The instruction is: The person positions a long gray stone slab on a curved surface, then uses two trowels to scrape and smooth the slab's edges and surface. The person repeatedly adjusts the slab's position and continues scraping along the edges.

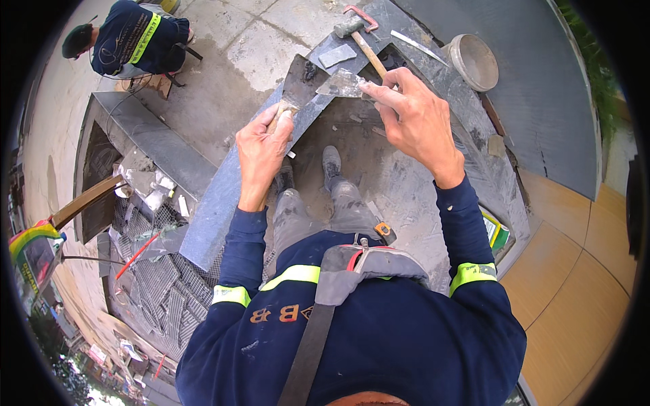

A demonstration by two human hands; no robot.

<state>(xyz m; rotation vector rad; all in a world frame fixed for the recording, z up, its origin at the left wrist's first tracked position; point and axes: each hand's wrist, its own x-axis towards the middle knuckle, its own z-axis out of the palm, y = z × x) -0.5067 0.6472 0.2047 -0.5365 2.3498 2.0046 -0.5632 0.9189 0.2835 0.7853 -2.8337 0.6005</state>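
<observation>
Between thumb and fingers my left hand (261,145) grips a wooden tool handle (277,117), apparently a putty knife's. A dark, flared shape lies just past it; I cannot tell if that is its blade. My right hand (418,122) is closed, with a pale, smeared putty knife blade (340,83) at its fingertips; its handle is hidden. Pale paste coats the right index fingertip. Beyond that hand, a hammer (350,27) lies on grey stone slabs, its wooden handle pointing toward my fingers. A small flat stone piece (336,55) rests beside the hammer.
A red curved tool (363,17), a white strip (418,47) and a dirty round bucket (476,62) are at the far right. Another person (139,40) crouches at the far left. Dark mesh sheets (169,298) and rubble lie left, past a long stone slab (223,196).
</observation>
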